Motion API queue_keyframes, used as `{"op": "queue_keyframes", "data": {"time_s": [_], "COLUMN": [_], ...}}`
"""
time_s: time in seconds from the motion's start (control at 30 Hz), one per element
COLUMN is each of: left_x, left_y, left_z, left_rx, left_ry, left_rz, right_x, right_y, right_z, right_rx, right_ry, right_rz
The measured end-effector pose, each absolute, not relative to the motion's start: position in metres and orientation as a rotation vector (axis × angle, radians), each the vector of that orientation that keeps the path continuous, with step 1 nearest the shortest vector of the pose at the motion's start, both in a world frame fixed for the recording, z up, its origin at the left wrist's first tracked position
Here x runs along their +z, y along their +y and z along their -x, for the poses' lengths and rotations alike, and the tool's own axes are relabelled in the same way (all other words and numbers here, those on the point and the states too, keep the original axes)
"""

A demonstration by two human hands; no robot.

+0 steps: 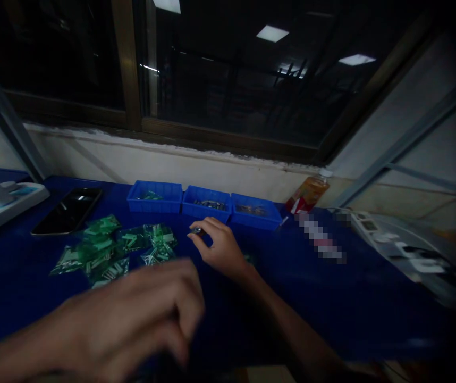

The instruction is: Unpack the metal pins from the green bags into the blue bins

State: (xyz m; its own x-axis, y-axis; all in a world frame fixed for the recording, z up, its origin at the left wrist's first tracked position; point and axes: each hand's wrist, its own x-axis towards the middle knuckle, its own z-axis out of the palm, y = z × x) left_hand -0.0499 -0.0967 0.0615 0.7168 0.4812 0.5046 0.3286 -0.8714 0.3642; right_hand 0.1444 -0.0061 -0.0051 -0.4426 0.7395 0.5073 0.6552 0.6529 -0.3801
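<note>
Small part (197, 230), dark and metallic-looking, sits between thumb and index finger of the right hand (223, 246), above the worktop (292, 303), just this side of the middle bin (204, 212); exact shape too small to tell. Risk: it could slip and get lost among the bags (102, 246), since only the fingertips grip it and the bags lie just beside. Left hand, close to the camera, might knock the bags if it swings forward. Hands apart: right pinched on the part, left (132, 314) curled and blurred, can't tell if it holds anything. Left bin (154, 205) has greenish pieces, middle and right bin (254, 218) small metallic-looking bits. Farther out: phone (68, 211) left of the bags, bottle (311, 192) past the right bin, dark window (231, 80) behind.
</note>
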Motion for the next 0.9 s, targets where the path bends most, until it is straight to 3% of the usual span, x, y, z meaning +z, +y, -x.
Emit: {"op": "queue_keyframes", "data": {"time_s": [0.1,0.2,0.37,0.5,0.63,0.9], "left_x": [0.078,0.068,0.005,-0.024,-0.021,-0.009], "left_y": [-0.058,-0.034,-0.019,-0.017,-0.022,-0.024], "left_z": [0.064,0.056,0.031,0.030,0.032,0.035], "left_rx": [0.992,0.786,0.916,0.954,1.024,1.072], "left_ry": [0.774,0.586,0.880,0.821,0.857,1.191], "left_rz": [-2.138,-1.994,-2.290,-2.618,-2.699,-2.184], "right_x": [-0.007,-0.005,0.003,0.004,0.006,0.011], "right_y": [-0.003,-0.003,-0.012,-0.020,-0.026,-0.030], "right_z": [-0.145,-0.147,-0.149,-0.144,-0.141,-0.139], "right_rx": [0.172,0.168,0.067,-0.082,-0.145,0.004], "right_ry": [-2.259,-2.294,-2.411,-2.455,-2.409,-2.266], "right_rz": [1.078,1.079,1.206,1.334,1.337,1.116]}}
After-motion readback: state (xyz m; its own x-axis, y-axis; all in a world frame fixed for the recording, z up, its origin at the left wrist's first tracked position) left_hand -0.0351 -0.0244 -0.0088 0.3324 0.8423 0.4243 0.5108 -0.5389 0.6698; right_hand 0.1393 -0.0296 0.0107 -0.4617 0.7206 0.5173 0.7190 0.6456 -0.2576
